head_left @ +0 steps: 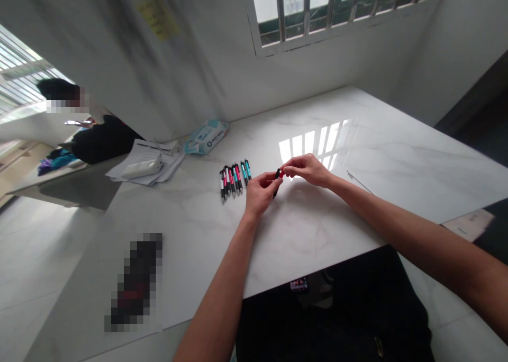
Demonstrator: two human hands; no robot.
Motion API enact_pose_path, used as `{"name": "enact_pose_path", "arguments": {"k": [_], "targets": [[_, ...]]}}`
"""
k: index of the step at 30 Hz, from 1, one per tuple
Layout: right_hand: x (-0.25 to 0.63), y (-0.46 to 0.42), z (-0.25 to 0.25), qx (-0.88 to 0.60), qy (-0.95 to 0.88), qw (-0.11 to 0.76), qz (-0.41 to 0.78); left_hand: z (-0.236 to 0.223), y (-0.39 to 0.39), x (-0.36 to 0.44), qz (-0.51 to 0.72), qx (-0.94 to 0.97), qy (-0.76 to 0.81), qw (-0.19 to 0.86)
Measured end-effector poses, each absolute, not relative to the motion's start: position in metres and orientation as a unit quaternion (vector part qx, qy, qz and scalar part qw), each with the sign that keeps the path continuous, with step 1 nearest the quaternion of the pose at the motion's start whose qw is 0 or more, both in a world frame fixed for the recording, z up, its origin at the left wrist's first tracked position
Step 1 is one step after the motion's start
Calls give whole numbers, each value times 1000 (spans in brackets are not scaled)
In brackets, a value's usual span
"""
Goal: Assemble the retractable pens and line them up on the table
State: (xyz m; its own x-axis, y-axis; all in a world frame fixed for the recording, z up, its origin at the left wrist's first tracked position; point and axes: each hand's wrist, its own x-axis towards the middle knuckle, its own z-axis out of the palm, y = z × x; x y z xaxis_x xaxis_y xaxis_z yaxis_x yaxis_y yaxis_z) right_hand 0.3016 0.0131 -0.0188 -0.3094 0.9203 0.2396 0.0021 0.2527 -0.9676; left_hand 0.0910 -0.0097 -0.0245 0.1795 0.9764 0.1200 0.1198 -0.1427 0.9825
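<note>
The table (357,139) at the centre of the frame was white marble with faint grey veins. The pen (278,182) at mid-frame was red and black. The row of pens (235,179) just left of centre mixed red, teal and black. The packet (206,135) at upper left-centre was pale blue. The papers (146,166) beside it were white.

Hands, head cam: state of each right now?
Left hand: closed on the red-and-black pen.
Right hand: pinching the same pen's upper end.
</note>
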Motion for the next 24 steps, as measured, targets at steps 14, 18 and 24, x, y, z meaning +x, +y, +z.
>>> {"name": "enact_pose_path", "arguments": {"k": [14, 18, 24], "targets": [[360, 3, 15, -499, -702, 462, 211, -20, 0, 84, 527, 539, 454, 475], [408, -25, 31, -591, -698, 376, 146, -20, 2, 84, 539, 531, 445, 479], [458, -85, 0, -757, -627, 70, 170, -22, -1, 85, 538, 536, 439, 481]]}}
